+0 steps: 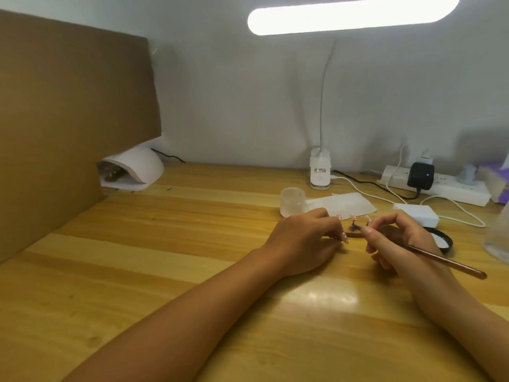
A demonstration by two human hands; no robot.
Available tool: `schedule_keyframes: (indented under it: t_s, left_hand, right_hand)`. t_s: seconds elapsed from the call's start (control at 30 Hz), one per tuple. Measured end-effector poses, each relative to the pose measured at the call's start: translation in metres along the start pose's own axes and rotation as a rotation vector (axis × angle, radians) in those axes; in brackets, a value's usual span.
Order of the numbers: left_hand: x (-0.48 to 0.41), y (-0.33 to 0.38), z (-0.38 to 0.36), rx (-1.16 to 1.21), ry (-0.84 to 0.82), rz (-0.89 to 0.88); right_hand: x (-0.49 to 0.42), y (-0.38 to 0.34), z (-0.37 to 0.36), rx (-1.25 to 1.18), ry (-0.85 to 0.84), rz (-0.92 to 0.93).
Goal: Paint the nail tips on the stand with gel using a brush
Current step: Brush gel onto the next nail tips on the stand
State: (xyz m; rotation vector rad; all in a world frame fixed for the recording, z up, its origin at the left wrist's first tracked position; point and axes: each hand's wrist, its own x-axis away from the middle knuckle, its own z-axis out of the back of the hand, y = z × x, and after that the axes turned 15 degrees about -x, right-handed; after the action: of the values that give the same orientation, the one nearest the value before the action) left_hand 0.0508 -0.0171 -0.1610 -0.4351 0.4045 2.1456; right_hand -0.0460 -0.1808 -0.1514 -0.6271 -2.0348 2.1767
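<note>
Brown brush [429, 256], pale pink nail tips [353, 216], striped yellow-wood table [165, 257].

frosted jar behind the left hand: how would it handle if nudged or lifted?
The frosted jar looks squat and wide, so it probably slides rather than tips. Its lid seems off, so contents could spill if tilted. Smooth walls may be slippery; weight is unclear.

Open surface [165, 257] left of the jar [293, 202]; cardboard panel [68, 119] walling its far-left side.

Dark low stand [355, 233] on the wooden surface [192, 244], three pale pink nail tips [353, 216] upright on pegs above the stand, brown slender brush [440, 257] slanting down toward the stand, handle end right of the stand.
</note>
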Motion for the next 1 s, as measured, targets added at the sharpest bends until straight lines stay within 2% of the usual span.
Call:
schedule_keyframes:
  t_s: [0.4,1.0]
  left_hand:
    - [-0.001,-0.007,-0.004,0.085,0.003,0.05]
    - [-0.012,-0.018,-0.016,0.188,-0.025,0.009]
  right_hand:
    - [0.001,0.001,-0.003,-0.126,0.01,-0.026]
    - [-0.008,0.012,0.0,0.01,-0.064,0.002]
